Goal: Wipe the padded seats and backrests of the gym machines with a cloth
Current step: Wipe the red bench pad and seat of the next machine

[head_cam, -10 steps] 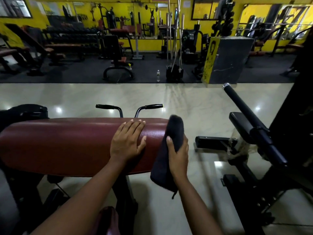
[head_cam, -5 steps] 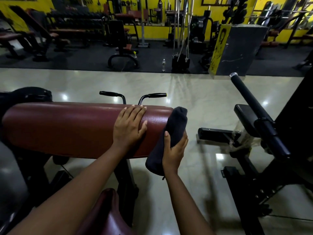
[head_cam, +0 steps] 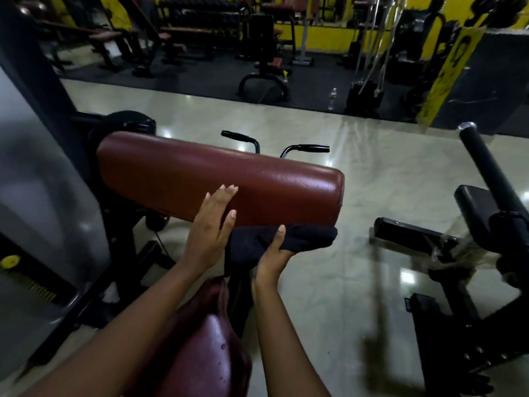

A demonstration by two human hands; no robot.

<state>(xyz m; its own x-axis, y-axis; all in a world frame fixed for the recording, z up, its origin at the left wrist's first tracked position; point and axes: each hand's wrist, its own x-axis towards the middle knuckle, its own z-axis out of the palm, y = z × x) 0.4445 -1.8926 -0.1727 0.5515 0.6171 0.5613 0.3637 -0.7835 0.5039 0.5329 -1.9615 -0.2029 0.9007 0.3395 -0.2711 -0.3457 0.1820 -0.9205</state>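
Cloth (head_cam: 310,237) in right hand (head_cam: 272,260), below pad (head_cam: 229,181), just beside left hand (head_cam: 209,233).

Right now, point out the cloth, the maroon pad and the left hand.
cloth (head_cam: 310,237): head view, bunched right end
maroon pad (head_cam: 217,173): head view, top face middle
left hand (head_cam: 208,233): head view, back of hand

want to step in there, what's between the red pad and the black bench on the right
Just bare glossy floor, as the head view shows.
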